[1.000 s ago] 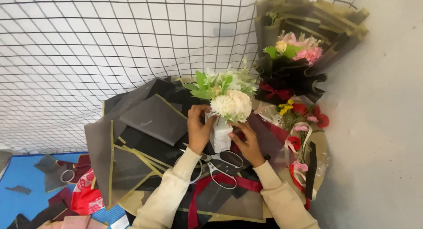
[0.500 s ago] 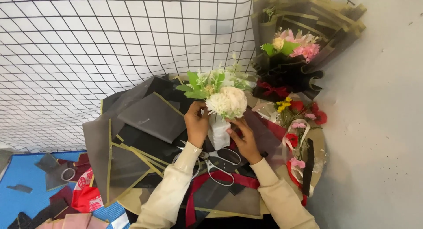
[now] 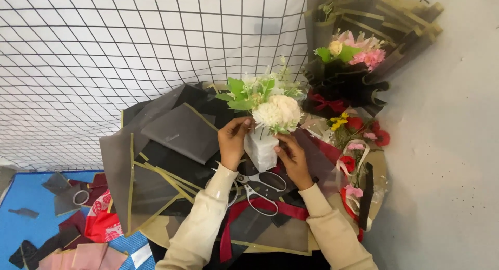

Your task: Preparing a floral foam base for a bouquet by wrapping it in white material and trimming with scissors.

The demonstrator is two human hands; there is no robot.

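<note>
A small bunch of artificial flowers (image 3: 275, 111), white blooms with green leaves, stands upright in a white foam block (image 3: 261, 149). My left hand (image 3: 232, 141) grips the block's left side near the stems. My right hand (image 3: 294, 158) holds its right side, fingers against the foam under the white bloom. Both sleeves are cream. The block sits over a round table piled with dark wrapping sheets (image 3: 182, 132). Silver scissors (image 3: 258, 187) lie just below the block, between my forearms.
A finished bouquet (image 3: 358, 57) in black and gold paper leans at the back right. Loose red, yellow and pink flowers (image 3: 358, 132) and ribbon lie right of it. A red ribbon (image 3: 249, 213) crosses the table front. A wire grid wall (image 3: 130, 41) stands behind. Paper scraps litter the blue floor (image 3: 31, 218).
The flower bunch and foam block have shifted slightly between my hands, and my fingers have closed tighter about the block. The view has moved a little.
</note>
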